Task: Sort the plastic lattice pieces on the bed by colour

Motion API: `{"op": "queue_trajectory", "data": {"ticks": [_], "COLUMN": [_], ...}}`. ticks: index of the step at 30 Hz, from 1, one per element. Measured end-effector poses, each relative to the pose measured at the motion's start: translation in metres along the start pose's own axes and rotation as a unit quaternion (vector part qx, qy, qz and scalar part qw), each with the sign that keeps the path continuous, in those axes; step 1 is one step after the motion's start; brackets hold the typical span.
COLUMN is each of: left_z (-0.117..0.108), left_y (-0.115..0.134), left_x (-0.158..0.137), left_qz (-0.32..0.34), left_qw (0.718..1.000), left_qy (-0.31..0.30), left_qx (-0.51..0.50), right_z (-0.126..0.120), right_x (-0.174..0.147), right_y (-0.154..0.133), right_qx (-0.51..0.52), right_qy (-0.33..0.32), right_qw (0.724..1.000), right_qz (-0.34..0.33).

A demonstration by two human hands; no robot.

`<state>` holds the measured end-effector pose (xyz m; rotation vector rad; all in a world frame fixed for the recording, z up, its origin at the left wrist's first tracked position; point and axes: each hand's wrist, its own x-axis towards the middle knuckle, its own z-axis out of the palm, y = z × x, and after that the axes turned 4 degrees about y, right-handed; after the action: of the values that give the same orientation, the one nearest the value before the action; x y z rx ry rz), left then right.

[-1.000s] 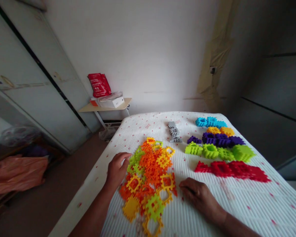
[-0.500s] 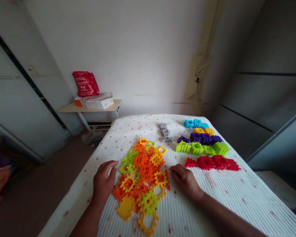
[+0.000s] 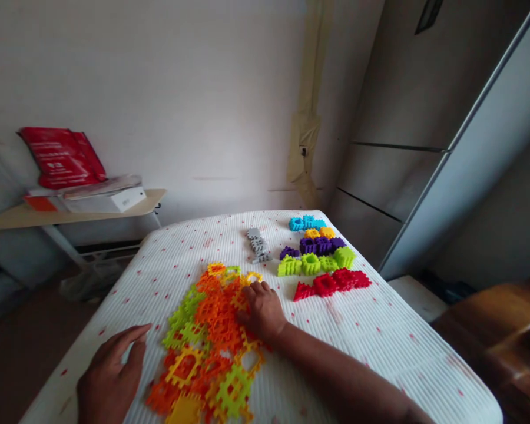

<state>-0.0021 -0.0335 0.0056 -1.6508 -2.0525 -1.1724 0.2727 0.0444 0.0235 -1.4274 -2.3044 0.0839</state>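
Observation:
A loose pile of flat toothed interlocking tiles lies on the bed, with orange tiles through the middle, green tiles along the left and yellow tiles scattered among them. My right hand is at the pile's upper right, its fingers curled over a yellow interlocking tile; the hand partly hides their grip. Left of the pile, my left hand holds nothing, its thumb and fingers apart. A solid yellow tile and a green tile lie at the near end.
Sorted stacks stand at the right: red, green, purple, yellow and blue. Grey tiles stand in a row left of these. A side table holds a red bag and a white box.
The view has turned right. My right hand has moved from beside the pile onto its upper right tiles. My left hand now sits farther from the pile and is open wider.

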Motion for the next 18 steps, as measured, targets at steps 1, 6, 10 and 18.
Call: {"op": "queue_trajectory", "data": {"ticks": [1,6,10,18], "left_z": [0.000,0.003,0.004,0.000], "left_y": [0.001,0.001,0.002,0.010], "left_x": [0.000,0.000,-0.001,0.000], "left_qz": [0.001,-0.001,-0.001,-0.008], "left_qw": [1.000,1.000,1.000,0.999], "left_qy": [-0.004,-0.006,-0.004,-0.002], "left_qx": [-0.005,-0.015,-0.020,-0.053], "right_z": [-0.001,-0.003,-0.005,-0.014], "right_x": [0.000,-0.002,-0.003,-0.006], "right_y": [0.001,0.003,0.006,0.013], "right_qx": [0.003,0.041,0.120,0.226], "right_qy": [0.000,0.005,0.040,0.125], "right_qw": [1.000,0.999,0.992,0.965], "right_qz": [0.000,0.004,0.007,-0.037]}}
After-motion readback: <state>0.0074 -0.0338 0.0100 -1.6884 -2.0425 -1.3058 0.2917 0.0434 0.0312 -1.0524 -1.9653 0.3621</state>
